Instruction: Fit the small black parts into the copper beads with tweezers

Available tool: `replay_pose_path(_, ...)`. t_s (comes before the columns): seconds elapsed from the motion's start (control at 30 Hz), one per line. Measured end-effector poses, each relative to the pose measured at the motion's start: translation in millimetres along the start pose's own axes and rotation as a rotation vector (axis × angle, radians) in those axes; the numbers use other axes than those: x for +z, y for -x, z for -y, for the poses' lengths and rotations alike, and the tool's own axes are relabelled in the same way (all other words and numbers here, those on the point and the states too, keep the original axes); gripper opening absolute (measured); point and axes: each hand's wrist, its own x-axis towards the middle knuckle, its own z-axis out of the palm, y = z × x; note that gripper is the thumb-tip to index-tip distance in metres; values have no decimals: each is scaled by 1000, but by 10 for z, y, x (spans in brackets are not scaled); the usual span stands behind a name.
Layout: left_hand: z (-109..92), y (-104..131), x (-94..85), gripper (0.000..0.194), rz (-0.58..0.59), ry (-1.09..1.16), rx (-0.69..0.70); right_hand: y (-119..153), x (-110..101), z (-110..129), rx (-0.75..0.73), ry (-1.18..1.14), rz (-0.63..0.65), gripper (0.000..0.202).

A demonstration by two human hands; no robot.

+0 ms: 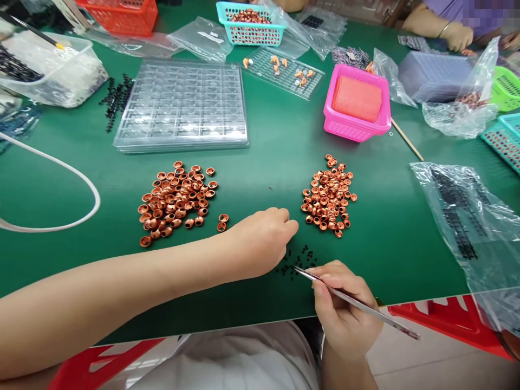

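My right hand (347,309) grips silver tweezers (357,303), their tips down among small black pieces (305,255) scattered near the table's front edge. Just left of those pieces, my left hand (262,241) is closed with its back toward me; whatever its fingers hold, if anything, is hidden. Two copper-coloured cup-shaped pieces (222,222) lie beside the left wrist. A heap of similar copper cups (179,197) spreads on the left, beyond my forearm. Another heap of copper cups (329,195) lies to the right, beyond both hands.
Stacked clear plastic trays (182,108) stand behind the left heap. A pink basket (357,130) holds a red-orange block. A bag of black parts (459,216) lies at right, a white cable (81,176) at left. Another person's hand (457,37) shows at the far right.
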Motion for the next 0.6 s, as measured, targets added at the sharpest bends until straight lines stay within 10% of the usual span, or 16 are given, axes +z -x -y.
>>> replay_pose_path(0.6,161,374,92,15,-156,264,62,-42,9,5,-5,11,-28,27)
